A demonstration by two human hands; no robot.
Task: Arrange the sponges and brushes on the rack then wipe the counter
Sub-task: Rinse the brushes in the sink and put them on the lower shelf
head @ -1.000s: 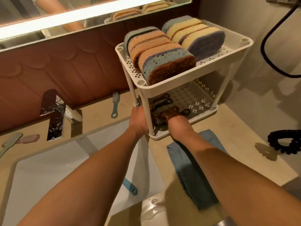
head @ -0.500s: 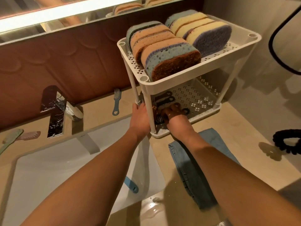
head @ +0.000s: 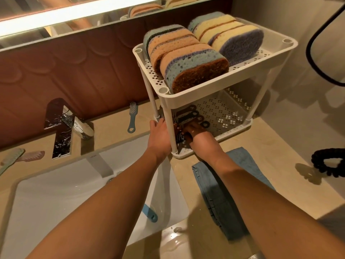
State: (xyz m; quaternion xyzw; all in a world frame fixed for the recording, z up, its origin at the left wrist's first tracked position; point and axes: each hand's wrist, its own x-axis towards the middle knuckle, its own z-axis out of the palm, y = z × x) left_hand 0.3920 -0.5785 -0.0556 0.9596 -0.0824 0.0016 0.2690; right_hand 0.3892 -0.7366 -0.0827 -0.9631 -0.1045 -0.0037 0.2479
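Our right hand (head: 197,134) lies among the dark brushes (head: 187,115) rowed on the rack's (head: 205,94) lower tray, ring ends pointing right, its grip hidden, while our left hand (head: 159,136), fingers likewise unseen, rests at the rack's left edge, nearer the blue brush (head: 132,118) lying lengthwise toward the wall (head: 74,75) on the desk (head: 270,146).

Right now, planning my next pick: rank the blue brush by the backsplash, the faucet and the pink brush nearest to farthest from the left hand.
1. Blue brush, lying just left of the left hand.
2. Faucet, farther left.
3. Pink brush, at the far left edge.
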